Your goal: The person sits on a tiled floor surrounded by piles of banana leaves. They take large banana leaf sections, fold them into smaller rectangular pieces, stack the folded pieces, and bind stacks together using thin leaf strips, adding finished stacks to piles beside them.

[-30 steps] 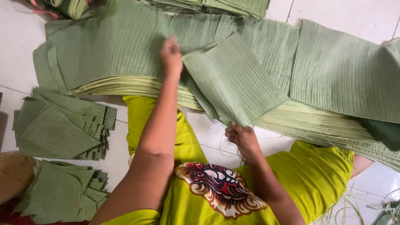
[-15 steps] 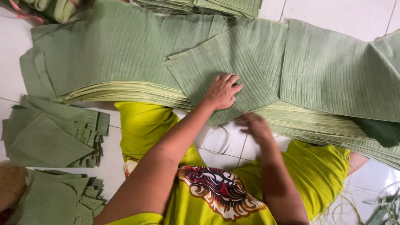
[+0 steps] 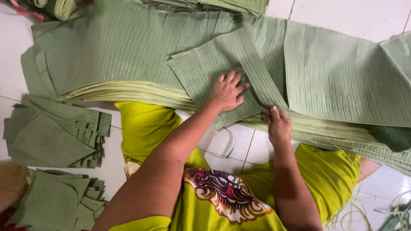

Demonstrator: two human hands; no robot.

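My left hand (image 3: 228,91) lies flat, fingers spread, on a loose green leaf sheet (image 3: 209,68) that is partly folded over on top of a long stack of green leaf sheets (image 3: 107,55). My right hand (image 3: 277,124) pinches the near edge of that folded sheet at the stack's front edge. The stack runs across the white tiled floor from left to right, with its pale yellow-green layered edges (image 3: 128,90) facing me.
Two piles of folded green leaf pieces (image 3: 51,132) (image 3: 55,201) lie at the left on the white tile floor (image 3: 351,15). More leaf bundles (image 3: 214,5) sit at the top. Thin leaf strips (image 3: 372,209) lie at the lower right. My yellow-green shirt (image 3: 222,201) fills the bottom.
My left hand came back from the far side, folding the loose sheet over, and now presses it flat. My right hand moved up to the sheet's near edge and took hold.
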